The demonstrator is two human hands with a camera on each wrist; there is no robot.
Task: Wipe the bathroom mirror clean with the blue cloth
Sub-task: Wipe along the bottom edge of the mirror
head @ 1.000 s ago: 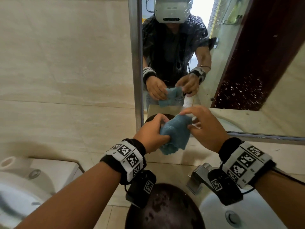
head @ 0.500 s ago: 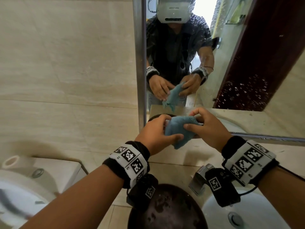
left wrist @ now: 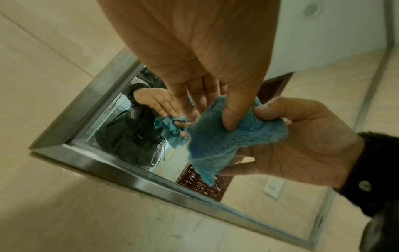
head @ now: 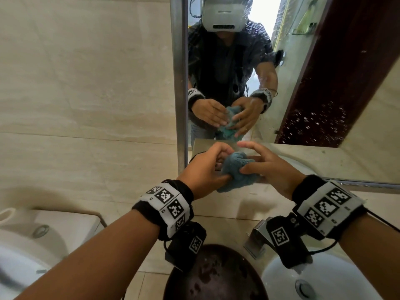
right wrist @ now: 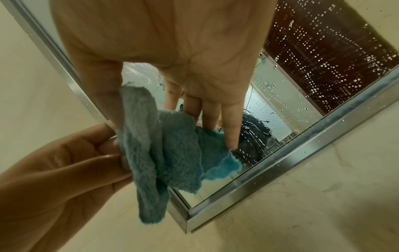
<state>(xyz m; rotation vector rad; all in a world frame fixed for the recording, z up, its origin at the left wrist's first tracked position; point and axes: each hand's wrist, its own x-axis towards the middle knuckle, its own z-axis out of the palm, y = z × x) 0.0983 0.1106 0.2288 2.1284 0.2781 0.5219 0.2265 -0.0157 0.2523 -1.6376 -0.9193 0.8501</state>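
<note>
The blue cloth (head: 236, 169) is bunched up between both hands, just in front of the lower left corner of the mirror (head: 303, 83). My left hand (head: 205, 169) pinches the cloth (left wrist: 215, 145) with thumb against fingers. From the right, my right hand (head: 270, 167) grips the cloth (right wrist: 172, 145) with its thumb, the index finger stretched out above. Water droplets speckle the mirror glass (right wrist: 323, 59), most clearly over the dark door reflection. The steel mirror frame (left wrist: 108, 170) runs just below the hands. The cloth hangs free of the glass.
A chrome tap (head: 255, 241) and a white basin (head: 324, 282) lie below my right wrist. A dark round bowl (head: 216, 276) sits under the left wrist. A white toilet tank (head: 65, 226) stands at the lower left. Beige tiles cover the wall left of the mirror.
Both hands have gathered the cloth from a loose hanging fold into a tighter bunch. The right hand's fingers have shifted on it, the index now extended.
</note>
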